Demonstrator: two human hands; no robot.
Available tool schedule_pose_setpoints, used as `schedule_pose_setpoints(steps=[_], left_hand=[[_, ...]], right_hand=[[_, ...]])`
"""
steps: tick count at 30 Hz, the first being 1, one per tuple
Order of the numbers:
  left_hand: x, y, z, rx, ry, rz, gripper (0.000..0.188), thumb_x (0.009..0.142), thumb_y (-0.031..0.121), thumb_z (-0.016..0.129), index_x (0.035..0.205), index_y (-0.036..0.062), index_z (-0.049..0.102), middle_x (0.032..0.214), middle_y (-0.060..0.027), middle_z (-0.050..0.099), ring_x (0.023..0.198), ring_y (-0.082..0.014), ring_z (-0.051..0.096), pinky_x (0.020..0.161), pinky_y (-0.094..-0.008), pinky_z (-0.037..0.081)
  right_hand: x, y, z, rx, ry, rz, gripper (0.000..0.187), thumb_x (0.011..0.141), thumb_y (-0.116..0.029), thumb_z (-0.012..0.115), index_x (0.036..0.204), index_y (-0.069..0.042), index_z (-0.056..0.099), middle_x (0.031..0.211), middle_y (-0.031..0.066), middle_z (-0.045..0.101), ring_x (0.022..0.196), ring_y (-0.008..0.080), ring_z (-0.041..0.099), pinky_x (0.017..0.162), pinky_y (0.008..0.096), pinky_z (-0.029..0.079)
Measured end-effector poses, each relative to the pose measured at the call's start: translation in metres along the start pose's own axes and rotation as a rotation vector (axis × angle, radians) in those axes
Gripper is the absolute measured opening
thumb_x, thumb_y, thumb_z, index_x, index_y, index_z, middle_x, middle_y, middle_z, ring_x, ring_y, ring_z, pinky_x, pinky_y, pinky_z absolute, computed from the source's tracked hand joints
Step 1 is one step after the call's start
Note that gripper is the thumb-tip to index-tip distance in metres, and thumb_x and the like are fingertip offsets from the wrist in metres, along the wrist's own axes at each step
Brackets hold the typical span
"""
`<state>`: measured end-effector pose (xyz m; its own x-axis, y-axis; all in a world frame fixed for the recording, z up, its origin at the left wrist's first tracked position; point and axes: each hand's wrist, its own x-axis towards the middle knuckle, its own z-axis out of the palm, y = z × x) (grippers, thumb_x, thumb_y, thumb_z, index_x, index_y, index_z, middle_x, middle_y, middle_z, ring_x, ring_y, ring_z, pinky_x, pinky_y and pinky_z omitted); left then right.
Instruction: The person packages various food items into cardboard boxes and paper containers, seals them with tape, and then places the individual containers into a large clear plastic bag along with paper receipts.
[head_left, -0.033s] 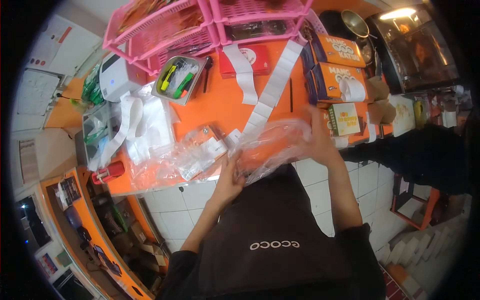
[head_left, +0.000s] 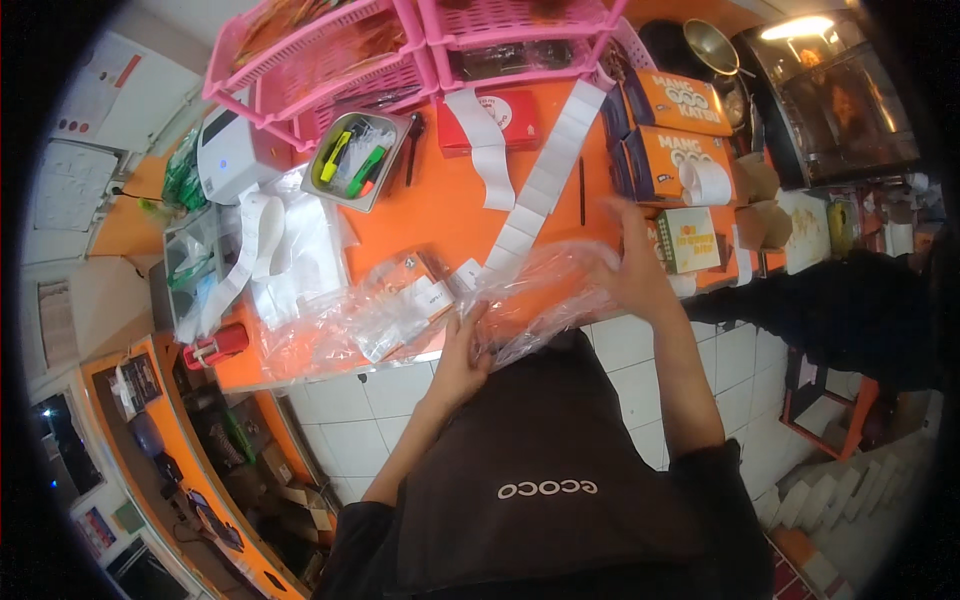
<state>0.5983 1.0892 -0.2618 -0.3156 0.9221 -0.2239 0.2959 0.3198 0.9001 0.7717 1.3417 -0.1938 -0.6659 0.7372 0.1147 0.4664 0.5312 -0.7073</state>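
Observation:
A clear plastic bag (head_left: 545, 320) spreads crumpled along the near edge of the orange table. My left hand (head_left: 462, 358) is closed on its film, close to a small orange-brown box (head_left: 410, 272) with a white label that lies under or inside clear plastic. At the bag's right end is my right hand (head_left: 640, 275), thumb and fingers apart, the fingertips a little blurred. Film lies against or very near its thumb; the exact contact is unclear. A long white label strip (head_left: 535, 200) runs down the table toward the bag.
Pink baskets (head_left: 340, 60) stand at the back. Left of centre are a metal tray (head_left: 350, 160) of markers, a white label printer (head_left: 240, 150) and a red stapler-like object (head_left: 217, 345). Orange boxes (head_left: 685, 160) are stacked right, near a person's dark sleeve (head_left: 800, 310).
My right hand has shifted slightly, its thumb and fingers showing further apart, and the film's right end has slackened a little. My left hand keeps its place.

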Motion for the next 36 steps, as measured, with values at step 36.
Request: schedule_pose_setpoints(steps=[36], left_hand=[[0.078, 0.098, 0.078, 0.412, 0.494, 0.362, 0.079, 0.079, 0.015, 0.083, 0.145, 0.0013, 0.042, 0.152, -0.0213, 0.039, 0.138, -0.0387, 0.043, 0.114, -0.0500, 0.035]], right_hand=[[-0.081, 0.202, -0.342, 0.080, 0.383, 0.563, 0.019, 0.101, -0.007, 0.055, 0.106, 0.004, 0.069, 0.093, 0.0037, 0.072, 0.082, 0.0067, 0.062, 0.076, 0.0245, 0.049]])
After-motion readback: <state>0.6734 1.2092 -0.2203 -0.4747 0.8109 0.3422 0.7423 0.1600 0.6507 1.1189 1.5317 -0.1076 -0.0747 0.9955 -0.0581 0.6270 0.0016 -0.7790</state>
